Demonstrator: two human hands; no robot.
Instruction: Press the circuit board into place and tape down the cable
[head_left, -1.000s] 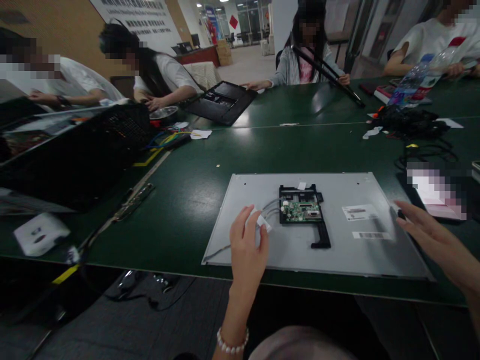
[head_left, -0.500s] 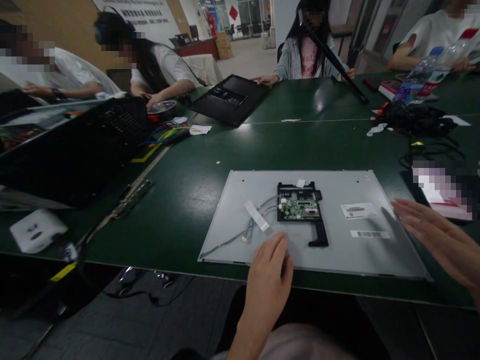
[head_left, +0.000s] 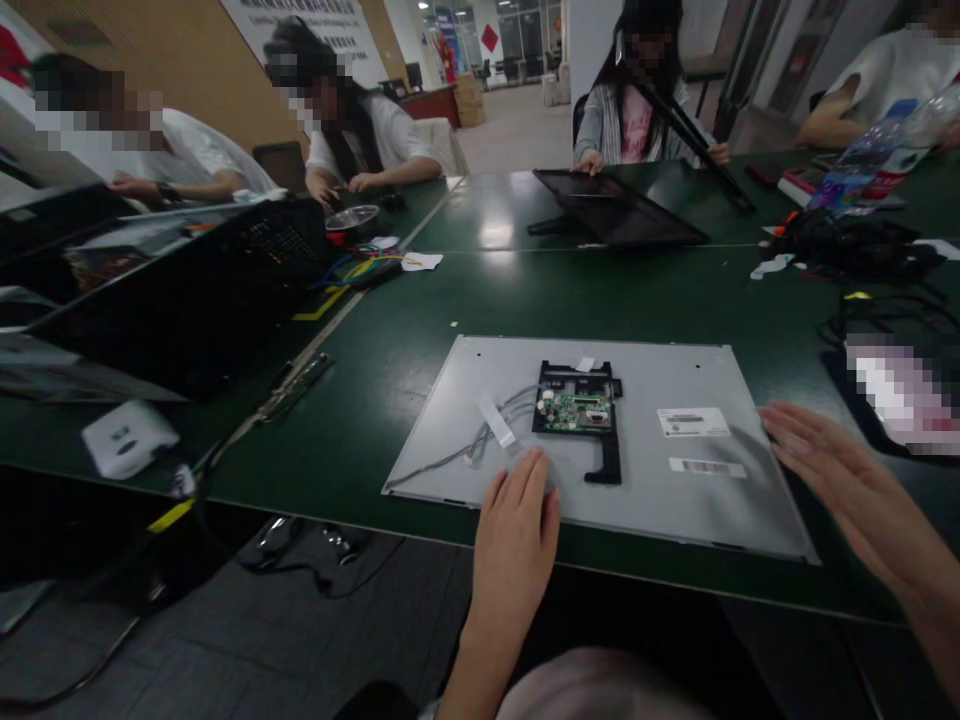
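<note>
A grey display panel [head_left: 637, 500] lies on the green table with its metal back up. On it sit a black bracket [head_left: 612, 455], a green circuit board [head_left: 576, 412], thin grey cables [head_left: 435, 464] and a strip of white tape [head_left: 496, 421]. My left hand [head_left: 517, 530] rests at the panel's near edge, fingers stretched out over its surface and holding nothing. At the right edge is my right hand [head_left: 832, 470], fingers extended, palm turned toward the panel's side. Whether it touches the edge, I cannot tell.
An open black computer case [head_left: 172, 310] stands at left, near a white box-shaped device [head_left: 129, 440]. Across the table, a person handles a black monitor [head_left: 622, 205]. A phone [head_left: 900, 390], black cables [head_left: 862, 240] and plastic bottles [head_left: 870, 160] are at right.
The view has swung slightly left. Across the table, the black monitor part has been turned over and moved to the right. Both my hands stay by the panel, the right one close to its edge.
</note>
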